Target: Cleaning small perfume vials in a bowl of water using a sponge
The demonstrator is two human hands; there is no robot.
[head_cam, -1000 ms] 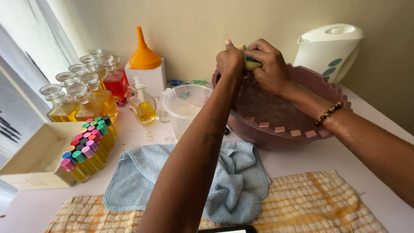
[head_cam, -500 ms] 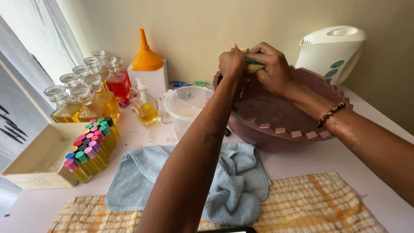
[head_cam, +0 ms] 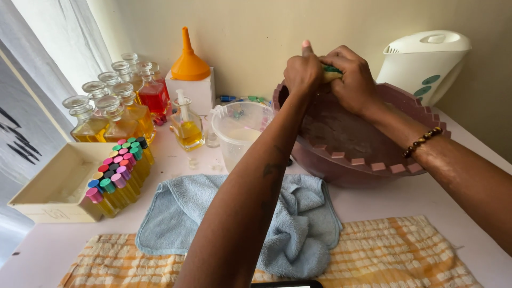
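basin (head_cam: 373,160) right | jug (head_cam: 237,130) left of it | towel (head_cam: 298,224) in front

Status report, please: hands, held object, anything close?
Both hands, left hand and right hand, grip a small yellow-green sponge. Held over mauve basin. Clear plastic jug beside the basin.

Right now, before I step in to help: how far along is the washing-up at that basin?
Done: nothing visibly finished. In hand: left hand and right hand squeeze a sponge above the maroon basin. Left: blue towel lies crumpled, unused.
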